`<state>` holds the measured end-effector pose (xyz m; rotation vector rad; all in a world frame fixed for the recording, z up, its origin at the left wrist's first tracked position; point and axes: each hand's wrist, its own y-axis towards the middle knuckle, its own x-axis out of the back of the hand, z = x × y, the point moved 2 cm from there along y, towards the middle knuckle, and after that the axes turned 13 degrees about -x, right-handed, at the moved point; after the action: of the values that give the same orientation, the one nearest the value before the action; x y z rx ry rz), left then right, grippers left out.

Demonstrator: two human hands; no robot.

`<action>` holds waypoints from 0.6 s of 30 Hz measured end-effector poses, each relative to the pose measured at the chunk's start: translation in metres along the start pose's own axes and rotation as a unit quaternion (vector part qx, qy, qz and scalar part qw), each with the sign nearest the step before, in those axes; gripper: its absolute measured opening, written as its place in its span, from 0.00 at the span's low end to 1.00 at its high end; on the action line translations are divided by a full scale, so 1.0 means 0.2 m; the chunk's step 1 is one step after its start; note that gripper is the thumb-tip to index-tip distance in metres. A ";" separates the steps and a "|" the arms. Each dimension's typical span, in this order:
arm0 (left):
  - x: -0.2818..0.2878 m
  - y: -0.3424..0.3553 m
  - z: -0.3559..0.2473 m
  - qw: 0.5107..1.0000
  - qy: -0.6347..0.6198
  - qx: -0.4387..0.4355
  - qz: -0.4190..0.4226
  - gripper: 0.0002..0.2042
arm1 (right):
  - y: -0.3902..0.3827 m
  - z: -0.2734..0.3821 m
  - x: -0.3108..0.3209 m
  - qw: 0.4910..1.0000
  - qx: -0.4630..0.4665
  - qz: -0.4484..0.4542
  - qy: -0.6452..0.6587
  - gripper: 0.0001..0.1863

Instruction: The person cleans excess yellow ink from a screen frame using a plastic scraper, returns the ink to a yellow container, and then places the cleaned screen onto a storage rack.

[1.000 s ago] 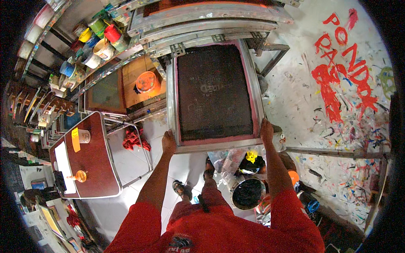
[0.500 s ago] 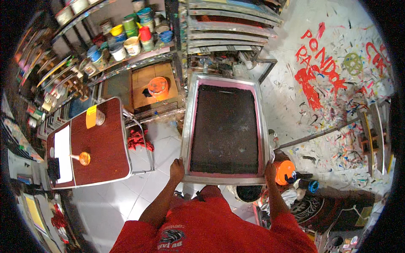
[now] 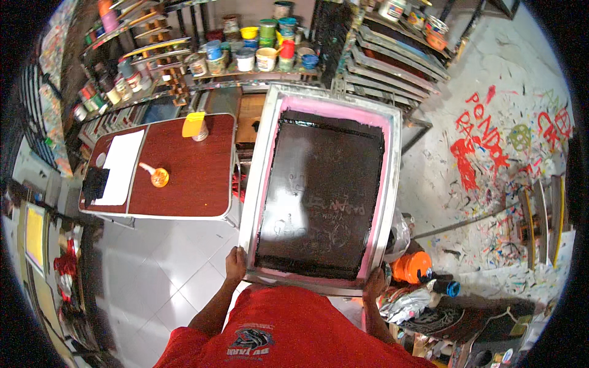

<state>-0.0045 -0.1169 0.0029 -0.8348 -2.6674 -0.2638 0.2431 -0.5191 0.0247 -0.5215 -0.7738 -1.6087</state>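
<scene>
Hands: left [image 3: 235,264], right [image 3: 374,283] gripping near corners | screen frame [image 3: 319,190] between them

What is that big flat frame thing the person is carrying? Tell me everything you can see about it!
The large rectangular screen-printing frame has a pale, metal-looking rim, a pink border inside it, and a dark mesh panel in the middle with faint markings. It is held out flat in front of the person, above the floor, next to the reddish-brown table. The left hand grips its near left corner and the right hand grips its near right corner.
</scene>
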 end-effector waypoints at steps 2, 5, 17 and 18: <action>0.09 -0.04 -0.04 0.999 0.004 -0.029 -0.032 0.18 | 0.04 0.03 -0.03 0.987 -0.062 0.076 0.123 0.21; 0.27 -0.12 -0.18 0.992 0.024 -0.050 -0.113 0.19 | 0.06 0.27 -0.08 0.993 0.028 0.072 0.086 0.21; 1.08 -0.78 -0.17 0.884 0.152 -0.014 -0.442 0.19 | -0.22 1.51 -0.51 0.906 0.005 0.403 0.130 0.33; 1.13 -0.86 -0.22 0.873 0.124 0.022 -0.472 0.20 | -0.31 1.70 -0.45 0.893 0.015 0.436 0.109 0.33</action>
<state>-0.2675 -0.1506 0.1140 0.5548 -2.5863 -0.4826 0.1701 -0.2059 0.1792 -0.5458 -0.3022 -0.7880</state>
